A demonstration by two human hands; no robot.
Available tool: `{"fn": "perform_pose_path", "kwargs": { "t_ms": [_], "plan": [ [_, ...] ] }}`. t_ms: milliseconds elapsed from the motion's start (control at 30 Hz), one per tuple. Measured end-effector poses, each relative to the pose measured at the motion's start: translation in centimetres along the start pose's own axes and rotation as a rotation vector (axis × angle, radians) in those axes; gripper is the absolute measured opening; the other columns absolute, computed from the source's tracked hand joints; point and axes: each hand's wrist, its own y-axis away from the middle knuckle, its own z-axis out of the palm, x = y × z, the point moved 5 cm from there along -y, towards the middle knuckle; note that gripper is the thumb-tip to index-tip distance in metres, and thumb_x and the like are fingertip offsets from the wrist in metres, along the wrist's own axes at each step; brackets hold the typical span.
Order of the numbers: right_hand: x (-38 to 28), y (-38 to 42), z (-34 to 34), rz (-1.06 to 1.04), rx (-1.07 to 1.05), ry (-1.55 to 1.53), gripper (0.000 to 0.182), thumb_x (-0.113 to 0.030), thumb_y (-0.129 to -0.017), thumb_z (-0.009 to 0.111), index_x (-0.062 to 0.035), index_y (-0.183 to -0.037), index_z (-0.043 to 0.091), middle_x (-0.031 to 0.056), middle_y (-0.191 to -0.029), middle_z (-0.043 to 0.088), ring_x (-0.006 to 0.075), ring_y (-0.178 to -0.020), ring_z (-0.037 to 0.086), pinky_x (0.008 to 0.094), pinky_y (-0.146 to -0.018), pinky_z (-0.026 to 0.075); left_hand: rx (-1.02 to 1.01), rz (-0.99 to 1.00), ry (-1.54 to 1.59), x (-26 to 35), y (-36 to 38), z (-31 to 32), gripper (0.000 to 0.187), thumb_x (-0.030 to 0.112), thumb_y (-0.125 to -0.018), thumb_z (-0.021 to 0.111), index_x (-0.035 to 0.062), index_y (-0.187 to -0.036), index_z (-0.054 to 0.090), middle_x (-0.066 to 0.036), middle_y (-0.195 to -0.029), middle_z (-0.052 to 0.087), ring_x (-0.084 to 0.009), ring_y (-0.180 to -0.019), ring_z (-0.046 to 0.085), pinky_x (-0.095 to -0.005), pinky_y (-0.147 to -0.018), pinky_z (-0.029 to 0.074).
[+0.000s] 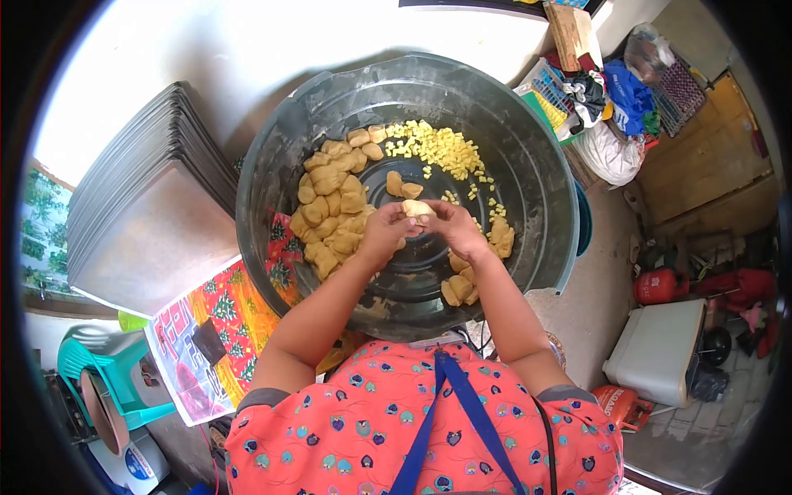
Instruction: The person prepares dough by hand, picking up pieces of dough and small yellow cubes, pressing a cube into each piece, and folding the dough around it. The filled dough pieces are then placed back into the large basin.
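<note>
Dark plastic tub (538, 202) beneath; left hand (385, 227) and right hand (457, 224) together, both pinching 1 dough piece (418, 209). Probably light, soft, easily dented; best held by edges.

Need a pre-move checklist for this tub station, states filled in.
1. Left hand and right hand both on the pale dough piece: ok.
2. Piece held above the dark tub, inside its rim: ok.
3. Piece closed all round: cannot tell, fingers hide part of it.
4. Yellow cubes in one tidy heap: not ok, some trail down the tub's right side.
5. More dough lumps in the tub: ok, the largest group lies on the left.
6. Sleeves clear of the tub's contents: ok, they end on the upper arms.
</note>
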Motion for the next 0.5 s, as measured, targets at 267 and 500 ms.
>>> {"fn": "perform_pose_path", "kwargs": {
  "t_ms": [267, 500],
  "plan": [
    [-12.8, 7.5, -4.7, -0.512, 0.663, 0.649, 0.034, -0.005, -0.077, 0.068, -0.0042, -0.11, 0.063, 0.0107, -0.098, 0.063, 0.0149, -0.083, 0.06, 0.0273, -0.074, 0.049, -0.09, -0.066, -0.239, 0.4, 1.1, 1.9, 0.077, 0.018, -0.081, 0.069, 0.0077, -0.143, 0.024, -0.016, -0.125, 0.051, -0.0157, -0.094, 0.057, -0.0284, -0.08, 0.047],
    [-19.4, 13.4, -19.1, -0.517, 1.249, 1.284, 0.035, -0.008, -0.079, 0.063, -0.0055, -0.113, 0.06, 0.0166, -0.112, 0.059, 0.0289, -0.106, 0.056, 0.0356, -0.091, 0.044, -0.645, 0.151, -0.937, -4.1, 4.0, 5.8, 0.053, 0.02, -0.079, 0.068, 0.0043, -0.126, 0.049, -0.016, -0.116, 0.057, -0.03, -0.105, 0.056, -0.0379, -0.089, 0.045]
  ]
}}
